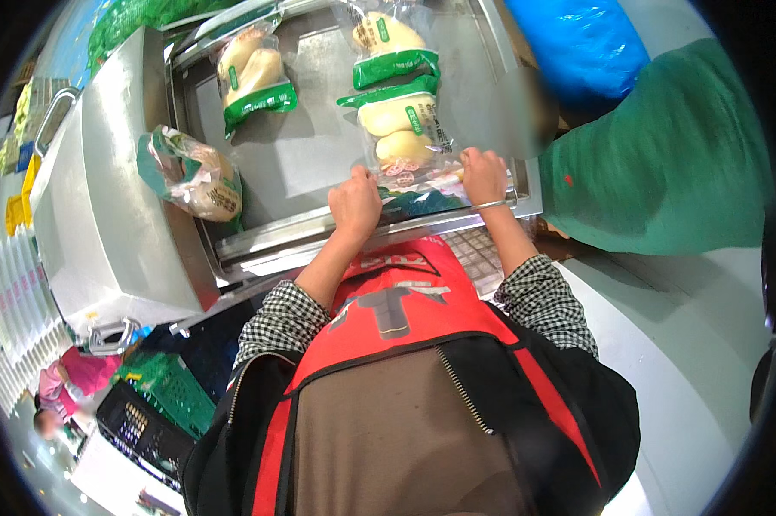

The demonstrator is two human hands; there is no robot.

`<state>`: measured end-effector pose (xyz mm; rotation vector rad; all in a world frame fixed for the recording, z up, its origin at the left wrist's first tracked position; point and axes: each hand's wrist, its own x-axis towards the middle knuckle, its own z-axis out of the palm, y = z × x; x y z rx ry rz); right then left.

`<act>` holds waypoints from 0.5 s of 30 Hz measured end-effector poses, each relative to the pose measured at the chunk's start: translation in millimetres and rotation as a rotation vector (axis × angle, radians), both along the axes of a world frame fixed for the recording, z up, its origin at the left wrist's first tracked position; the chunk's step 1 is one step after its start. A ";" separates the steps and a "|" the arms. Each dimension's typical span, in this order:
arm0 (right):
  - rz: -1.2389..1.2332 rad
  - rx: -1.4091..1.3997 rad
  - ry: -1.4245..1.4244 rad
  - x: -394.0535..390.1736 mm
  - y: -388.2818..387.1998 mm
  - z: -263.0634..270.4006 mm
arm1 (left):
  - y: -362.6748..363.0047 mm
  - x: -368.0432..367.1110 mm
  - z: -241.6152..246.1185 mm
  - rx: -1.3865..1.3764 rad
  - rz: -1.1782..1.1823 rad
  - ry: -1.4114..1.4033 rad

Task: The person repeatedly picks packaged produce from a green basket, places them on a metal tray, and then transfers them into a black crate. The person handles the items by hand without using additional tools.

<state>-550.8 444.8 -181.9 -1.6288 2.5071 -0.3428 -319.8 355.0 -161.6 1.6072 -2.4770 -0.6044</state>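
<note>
A clear plastic bag of peeled lotus roots [397, 132] lies in the steel chamber of a vacuum packing machine [284, 164], its printed end towards me. My left hand [355, 203] pinches that end at its left corner. At the other corner, my right hand [486, 177] grips the same edge above the front bar [278, 242]. Another lotus root bag [391, 35] lies just behind, its green band meeting the first bag's. A third bag [252, 74] rests at the far left of the chamber. One more bag [194, 174] slumps over the left rim.
The machine's raised steel lid [97, 180] stands on the left. A person in a green garment [652, 155] is close on my right, by a blue plastic bag [581, 45]. Green [175, 393] and black crates [139, 422] stand lower left. Green netting [130, 32] lies beyond the lid.
</note>
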 end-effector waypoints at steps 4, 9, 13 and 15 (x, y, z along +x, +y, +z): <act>0.055 -0.145 -0.090 -4.7 -0.8 10.1 | 11.7 -3.7 3.4 -0.246 -0.058 -0.030; 0.474 -0.257 -0.193 -30.8 24.2 16.8 | 25.7 25.2 13.0 -0.299 -0.429 0.102; 0.627 -0.047 -0.231 -63.6 27.3 27.3 | 23.0 47.4 7.3 -0.133 -0.485 0.043; 0.639 0.027 -0.156 -70.8 33.1 41.0 | 14.0 63.2 23.4 -0.065 -0.405 0.112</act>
